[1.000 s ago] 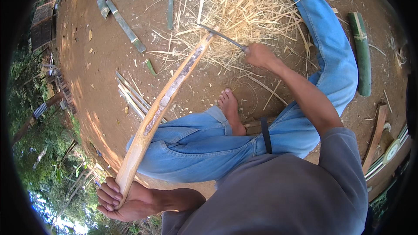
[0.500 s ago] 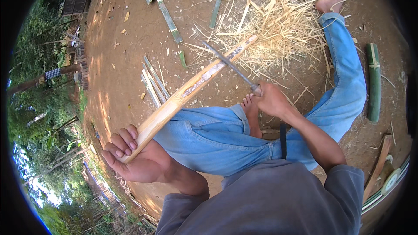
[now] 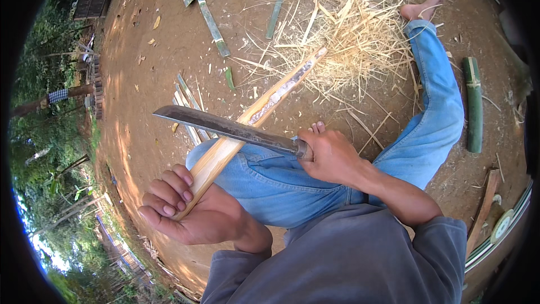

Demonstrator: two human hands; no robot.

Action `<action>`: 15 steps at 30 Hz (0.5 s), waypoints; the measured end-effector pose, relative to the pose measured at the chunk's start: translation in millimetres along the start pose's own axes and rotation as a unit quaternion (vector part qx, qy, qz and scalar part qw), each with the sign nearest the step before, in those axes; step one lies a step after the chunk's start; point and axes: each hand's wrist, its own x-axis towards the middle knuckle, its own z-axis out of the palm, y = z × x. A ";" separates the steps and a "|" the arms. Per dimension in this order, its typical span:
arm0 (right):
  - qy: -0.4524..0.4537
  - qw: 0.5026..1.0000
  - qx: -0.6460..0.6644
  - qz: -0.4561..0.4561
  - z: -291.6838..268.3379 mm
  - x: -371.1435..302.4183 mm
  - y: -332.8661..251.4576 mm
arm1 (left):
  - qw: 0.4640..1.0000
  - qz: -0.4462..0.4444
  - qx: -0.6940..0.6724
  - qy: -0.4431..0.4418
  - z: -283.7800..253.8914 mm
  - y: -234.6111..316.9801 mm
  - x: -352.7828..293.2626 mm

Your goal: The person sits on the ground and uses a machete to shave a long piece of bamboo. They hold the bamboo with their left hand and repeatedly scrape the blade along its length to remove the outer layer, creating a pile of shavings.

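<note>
My left hand [image 3: 188, 205] is closed around the lower end of a long, pale wooden strip [image 3: 216, 160], which slants up and away to the right. A rough whitish and dark patch runs along its far half. In my right hand [image 3: 332, 155] is the short handle of a machete [image 3: 225, 129], whose broad dark blade points left. The blade crosses the strip around its middle, over my bent left leg; whether it touches the wood I cannot tell.
A heap of pale shavings [image 3: 360, 39] lies beyond the strip's far end. Green bamboo pieces [image 3: 211, 21] rest on the dirt at the far left, and a bamboo length [image 3: 473, 104] lies right of my outstretched leg [image 3: 436, 79]. Thin slats [image 3: 191, 104] are behind the blade.
The machete has come back along the strip toward me, from near its far end to its middle. Its blade now shows its broad side. My left hand has shifted slightly right.
</note>
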 end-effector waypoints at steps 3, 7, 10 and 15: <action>-0.004 1.000 -0.004 0.004 -7.2 0.6 -3.4 | 1.000 0.001 -0.006 0.009 1.4 0.1 -0.7; -0.015 0.998 -0.005 0.055 -14.6 4.1 1.8 | 1.000 0.009 -0.003 0.021 6.7 1.3 -8.1; -0.018 0.995 0.046 0.091 -27.1 6.0 3.2 | 0.999 0.026 0.003 0.024 10.9 1.5 -11.6; -0.007 0.998 0.041 0.043 -16.7 -7.9 9.9 | 1.000 0.018 -0.004 0.010 9.1 0.3 -13.6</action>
